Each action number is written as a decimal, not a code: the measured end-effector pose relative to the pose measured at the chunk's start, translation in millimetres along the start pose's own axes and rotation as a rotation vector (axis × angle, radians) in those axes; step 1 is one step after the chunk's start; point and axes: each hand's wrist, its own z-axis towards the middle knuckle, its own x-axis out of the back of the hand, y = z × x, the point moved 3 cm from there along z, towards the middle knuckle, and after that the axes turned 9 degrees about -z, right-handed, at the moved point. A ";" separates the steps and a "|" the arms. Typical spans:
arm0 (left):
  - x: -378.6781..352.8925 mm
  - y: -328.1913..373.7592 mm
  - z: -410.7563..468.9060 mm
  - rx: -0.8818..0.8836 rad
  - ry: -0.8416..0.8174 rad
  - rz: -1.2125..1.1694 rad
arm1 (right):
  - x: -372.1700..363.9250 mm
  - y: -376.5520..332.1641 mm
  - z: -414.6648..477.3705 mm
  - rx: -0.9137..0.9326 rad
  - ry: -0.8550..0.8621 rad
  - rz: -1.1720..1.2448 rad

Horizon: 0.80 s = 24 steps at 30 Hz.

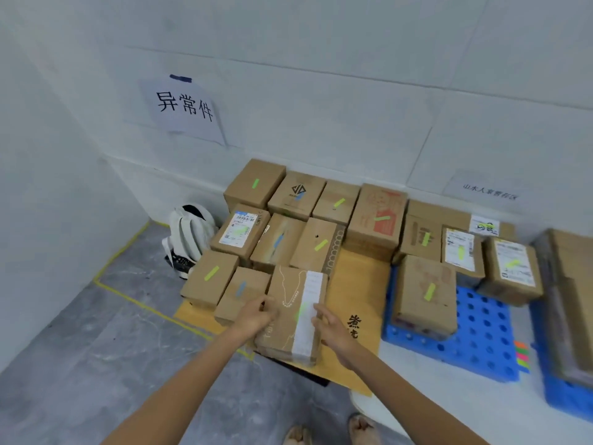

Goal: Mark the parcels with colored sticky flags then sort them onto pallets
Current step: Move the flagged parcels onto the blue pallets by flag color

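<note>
**Parcel at the front edge, loosely held**

Flagged box [293, 316] resting at the near edge of the cardboard sheet [356, 284], front of the stacked boxes [279, 226]. Left hand [256, 313] and right hand [330, 326] pressed flat to its sides, fingers spread, not wrapped round. Could slip off the edge or knock the neighbouring box if released askew. Right of the sheet: blue pallet [475, 335] carrying more flagged boxes.

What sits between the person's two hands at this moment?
In the head view, a cardboard parcel with a green sticky flag lies between the left hand and right hand, both at its sides.
</note>
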 end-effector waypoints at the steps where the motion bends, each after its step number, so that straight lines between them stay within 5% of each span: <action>1: 2.5 -0.3 2.2 -0.013 0.003 -0.030 | 0.7 0.3 -3.5 -0.004 0.034 0.032; 8: 12.1 17.0 -22.9 -0.184 -0.074 -0.178 | 16.2 0.5 -40.9 0.032 0.270 0.172; 16: 3.0 96.9 -50.5 -0.440 -0.120 -0.263 | 64.1 -18.7 -109.9 0.277 0.470 0.175; 24: -73.2 186.2 -79.1 -0.579 -0.240 -0.318 | 141.3 -1.0 -169.6 0.386 0.733 0.086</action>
